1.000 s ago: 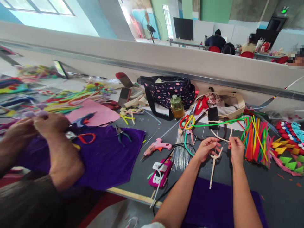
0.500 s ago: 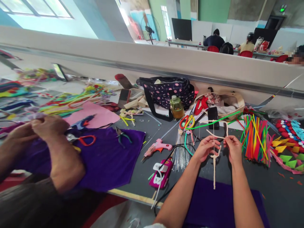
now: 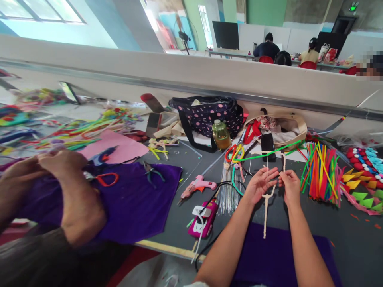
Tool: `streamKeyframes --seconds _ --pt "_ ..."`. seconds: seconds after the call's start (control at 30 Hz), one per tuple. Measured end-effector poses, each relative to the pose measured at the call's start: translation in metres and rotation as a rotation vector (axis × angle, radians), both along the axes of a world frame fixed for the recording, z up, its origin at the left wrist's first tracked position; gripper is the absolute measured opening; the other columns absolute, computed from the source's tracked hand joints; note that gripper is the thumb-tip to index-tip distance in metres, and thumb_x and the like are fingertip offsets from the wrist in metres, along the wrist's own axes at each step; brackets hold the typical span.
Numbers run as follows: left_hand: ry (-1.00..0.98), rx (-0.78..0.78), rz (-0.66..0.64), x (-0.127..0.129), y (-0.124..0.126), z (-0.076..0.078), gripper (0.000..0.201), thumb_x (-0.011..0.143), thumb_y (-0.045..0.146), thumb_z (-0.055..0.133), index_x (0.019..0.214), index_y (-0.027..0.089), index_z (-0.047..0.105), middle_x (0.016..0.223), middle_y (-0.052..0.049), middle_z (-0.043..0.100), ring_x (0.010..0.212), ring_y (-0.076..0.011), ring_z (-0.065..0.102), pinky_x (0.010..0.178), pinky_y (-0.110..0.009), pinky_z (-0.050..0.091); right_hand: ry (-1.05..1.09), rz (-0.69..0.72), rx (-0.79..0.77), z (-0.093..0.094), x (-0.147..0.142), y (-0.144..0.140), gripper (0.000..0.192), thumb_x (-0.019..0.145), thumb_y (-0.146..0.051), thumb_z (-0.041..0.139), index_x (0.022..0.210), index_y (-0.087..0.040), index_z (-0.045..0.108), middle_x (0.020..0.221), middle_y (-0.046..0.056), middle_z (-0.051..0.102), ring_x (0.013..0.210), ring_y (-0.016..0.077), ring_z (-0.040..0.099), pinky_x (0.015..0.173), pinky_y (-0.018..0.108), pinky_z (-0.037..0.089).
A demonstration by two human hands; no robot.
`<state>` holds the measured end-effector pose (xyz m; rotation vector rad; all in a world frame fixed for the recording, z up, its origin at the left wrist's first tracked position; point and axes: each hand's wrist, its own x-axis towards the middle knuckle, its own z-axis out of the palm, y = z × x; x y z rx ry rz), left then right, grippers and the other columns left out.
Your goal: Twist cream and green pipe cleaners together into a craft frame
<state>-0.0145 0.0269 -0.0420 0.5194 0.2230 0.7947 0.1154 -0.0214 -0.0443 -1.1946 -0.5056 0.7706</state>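
Note:
My right hand (image 3: pixel 289 185) pinches a thin, fuzzy cream pipe cleaner (image 3: pixel 284 159) between thumb and fingers. A cream stem (image 3: pixel 265 219) hangs below, forked at its top, with one branch rising toward that hand. Beside it, my left hand (image 3: pixel 259 185) has its fingers stretched out, palm partly up. A thin pale wire (image 3: pixel 267 165) runs upright in front of those fingers; whether they touch it I cannot tell. Beneath my forearms lies a dark purple cloth (image 3: pixel 257 255). A green pipe cleaner (image 3: pixel 275 150) lies behind my hands.
Right of my hands stands a bundle of coloured pipe cleaners (image 3: pixel 321 175). To the left lie a pink glue gun (image 3: pixel 197 186), silver wires (image 3: pixel 229 195), scissors (image 3: pixel 235 153) and a magenta case (image 3: pixel 203 218). A co-worker's hands (image 3: pixel 56 163) are at far left, near pliers (image 3: pixel 152 173).
My left fingers have opened out from a more curled pose. The loose cream end that stretched between my hands no longer shows there. The view has shifted slightly.

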Motion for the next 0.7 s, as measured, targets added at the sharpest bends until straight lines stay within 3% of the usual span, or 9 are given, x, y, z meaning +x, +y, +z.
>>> streamKeyframes --seconds 0.13,0.27,0.4,0.53,0.7 --pt "0.164 0.041 0.042 0.003 -0.001 -0.003 0.030 0.071 0.014 0.070 0.100 0.012 0.061 0.119 -0.016 0.064 0.101 -0.0224 0.065 0.073 -0.026 0.053 -0.043 -0.043 0.003 -0.001 -0.002 0.000 0.033 0.064 -0.042 0.078 0.073 -0.019 0.056 0.057 -0.004 0.061 0.047 0.0091 0.053 0.041 0.018 0.040" --pt "0.166 0.055 0.002 0.003 -0.002 -0.003 0.030 0.070 0.016 0.073 0.097 0.011 0.063 0.118 -0.016 0.064 0.107 -0.0287 0.063 0.081 -0.036 0.055 -0.043 -0.030 0.035 0.003 -0.004 -0.001 0.030 0.066 -0.040 0.077 0.073 -0.019 0.059 0.057 -0.004 0.059 0.047 0.0082 0.050 0.041 0.018 0.038" --pt "0.137 0.060 -0.006 0.000 -0.002 -0.002 0.028 0.068 0.011 0.072 0.094 0.011 0.062 0.120 -0.016 0.063 0.117 -0.0327 0.058 0.079 -0.036 0.056 0.049 0.066 0.065 0.009 -0.002 -0.003 0.027 0.070 -0.042 0.073 0.079 -0.018 0.065 0.068 0.000 0.064 0.054 0.0095 0.052 0.043 0.019 0.038" --pt "0.151 0.011 -0.052 -0.002 0.001 -0.005 0.024 0.070 0.009 0.068 0.093 0.011 0.061 0.113 -0.015 0.067 0.110 -0.0300 0.062 0.074 -0.032 0.058 0.091 0.160 0.056 0.010 0.000 -0.005 0.028 0.071 -0.039 0.073 0.091 -0.020 0.072 0.077 0.002 0.068 0.060 0.0105 0.056 0.051 0.021 0.043" --pt "0.098 -0.078 -0.150 -0.002 0.003 -0.011 0.026 0.069 0.002 0.064 0.094 0.009 0.060 0.097 -0.012 0.070 0.094 -0.0247 0.069 0.067 -0.030 0.060 0.093 0.270 0.092 0.012 0.000 -0.008 0.018 0.069 -0.037 0.076 0.079 -0.022 0.073 0.092 0.003 0.069 0.073 0.0140 0.060 0.069 0.027 0.049"
